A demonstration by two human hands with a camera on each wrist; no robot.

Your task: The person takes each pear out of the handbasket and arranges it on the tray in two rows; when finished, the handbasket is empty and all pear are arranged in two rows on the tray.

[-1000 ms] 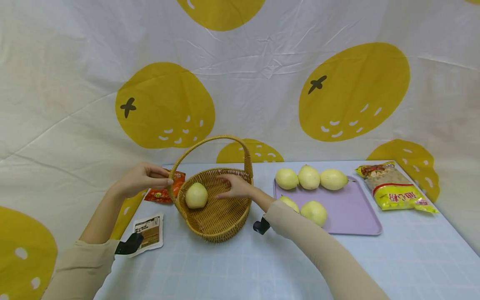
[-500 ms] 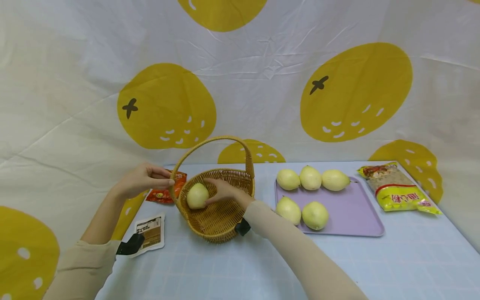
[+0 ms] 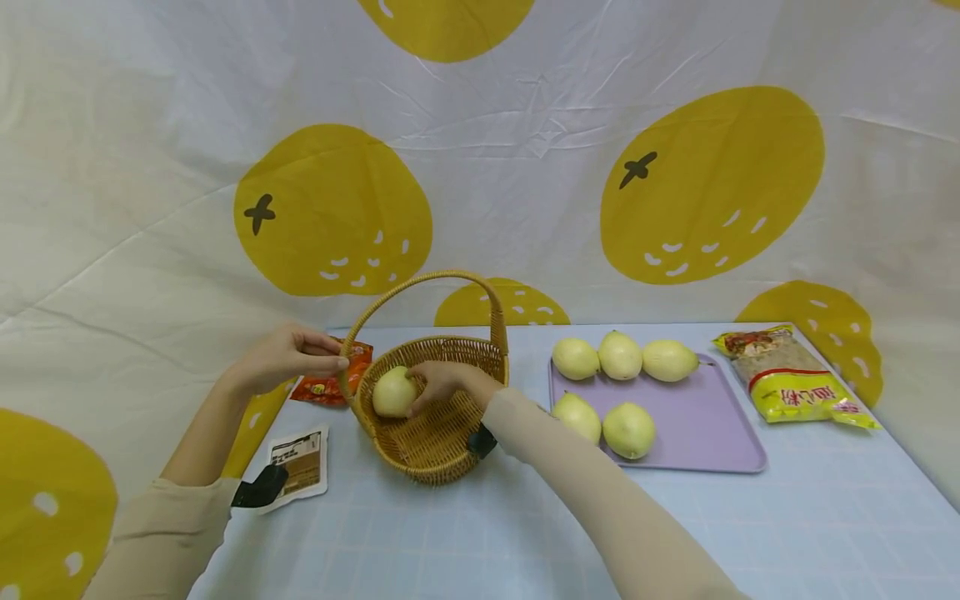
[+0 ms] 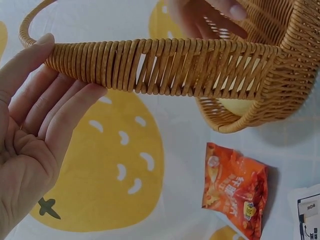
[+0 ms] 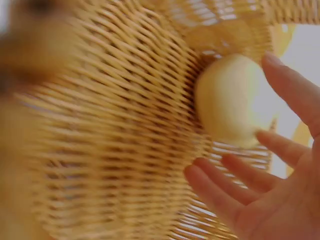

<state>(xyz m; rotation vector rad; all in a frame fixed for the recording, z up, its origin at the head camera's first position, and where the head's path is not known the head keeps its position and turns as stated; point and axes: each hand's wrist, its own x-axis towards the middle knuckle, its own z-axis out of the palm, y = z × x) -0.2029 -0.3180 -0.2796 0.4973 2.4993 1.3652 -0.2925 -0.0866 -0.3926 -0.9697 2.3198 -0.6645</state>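
Observation:
In the head view my left hand [image 3: 288, 358] pinches the left side of the arched handle of a wicker basket [image 3: 435, 479]. Seen from the left wrist, its thumb lies on one edge of the woven handle [image 4: 165, 70] and the fingers on the other. My right hand [image 3: 450, 383] reaches into the basket beside a pale yellow pear [image 3: 392, 393] at its left wall. From the right wrist, thumb and one fingertip are right at the edge of the pear [image 5: 227, 102], while the other fingers extend loosely below it.
Right of the basket, a purple tray [image 3: 697, 425] bears several pears [image 3: 621, 357]. A yellow bag [image 3: 798, 379] lies at the far right. A red packet [image 3: 330, 387] sits behind the left hand, and a white-and-brown packet [image 3: 300, 467] is near the left sleeve.
My right hand has moved left inside the basket up to the pear, and its fingers have bent somewhat more. The left hand stays on the handle.

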